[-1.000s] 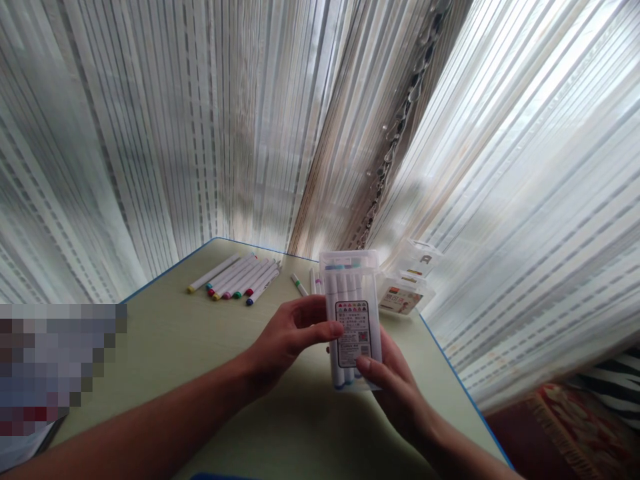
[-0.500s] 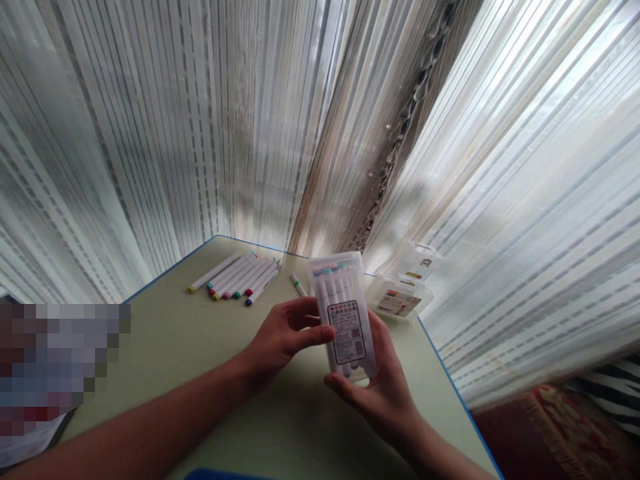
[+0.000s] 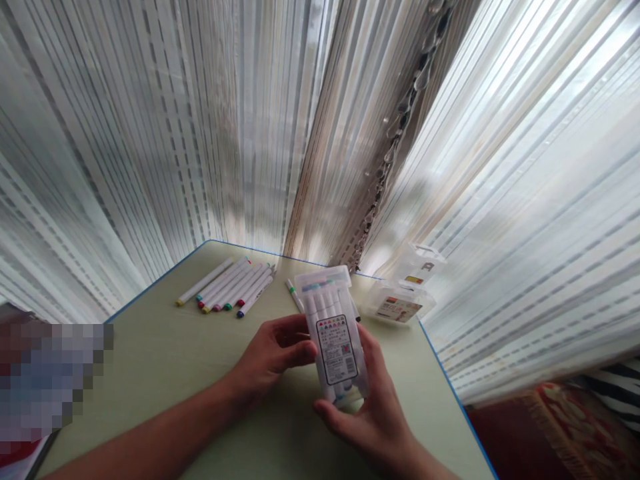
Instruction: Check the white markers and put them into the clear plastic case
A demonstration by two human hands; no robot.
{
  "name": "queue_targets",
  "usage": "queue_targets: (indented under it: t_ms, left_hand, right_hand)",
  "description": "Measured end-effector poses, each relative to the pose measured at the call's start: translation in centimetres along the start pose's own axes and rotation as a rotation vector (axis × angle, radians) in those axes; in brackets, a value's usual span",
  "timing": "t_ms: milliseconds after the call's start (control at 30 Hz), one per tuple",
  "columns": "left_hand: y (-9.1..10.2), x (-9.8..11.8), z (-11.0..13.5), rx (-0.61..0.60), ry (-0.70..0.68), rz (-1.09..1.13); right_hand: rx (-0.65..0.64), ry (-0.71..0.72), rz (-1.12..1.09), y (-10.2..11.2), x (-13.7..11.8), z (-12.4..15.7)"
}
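Left hand (image 3: pixel 275 348): half curled, with a gap between thumb and forefinger; the thumb tip met the left edge of the translucent plastic marker case with a black-framed label (image 3: pixel 337 350), while the fingers went partly out of sight behind it, lightly gripping that side.
Right hand (image 3: pixel 371 403): wrapped round the case's right side and lower corner, gripping it, the thumb stretched along the bottom end.
Case's place: between both hands, above the pale green, blue-edged counter (image 3: pixel 165 357).
Case's long axis: steep, slanting from upper left to lower right.
Case's facing: lid end up, labelled face towards the wearer.
White markers inside: parallel to that axis.
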State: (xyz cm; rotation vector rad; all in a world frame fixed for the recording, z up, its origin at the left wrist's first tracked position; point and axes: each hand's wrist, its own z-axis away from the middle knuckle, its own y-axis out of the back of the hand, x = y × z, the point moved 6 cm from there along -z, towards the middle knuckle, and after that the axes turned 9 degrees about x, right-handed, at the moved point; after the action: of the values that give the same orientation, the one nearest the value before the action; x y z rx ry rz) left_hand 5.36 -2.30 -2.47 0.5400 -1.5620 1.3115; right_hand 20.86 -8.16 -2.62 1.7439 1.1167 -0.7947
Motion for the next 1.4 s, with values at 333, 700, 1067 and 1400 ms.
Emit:
queue_targets:
  t_ms: [333,700,1067,1400]
  left_hand:
    - [0.1,-0.1,0.0,-0.011,0.023,0.033]
    - [0.6,-0.2,-0.1,0.029,0.039,0.007]
    - [0.9,0.3,-0.4,0.073,0.003,-0.023]
    - [0.1,0.7,0.0,-0.025,-0.030,0.026]
  right_hand:
    - [0.006,0.006,-0.001,0.0,0.1,0.2]
    - [0.002,-0.056,-0.079,0.0,0.2,0.1]
    - [-0.015,-0.090,-0.317,-0.2,-1.4,-0.3]
    - [-0.243,-0.413,-0.704,-1.5,-0.4,1.0]
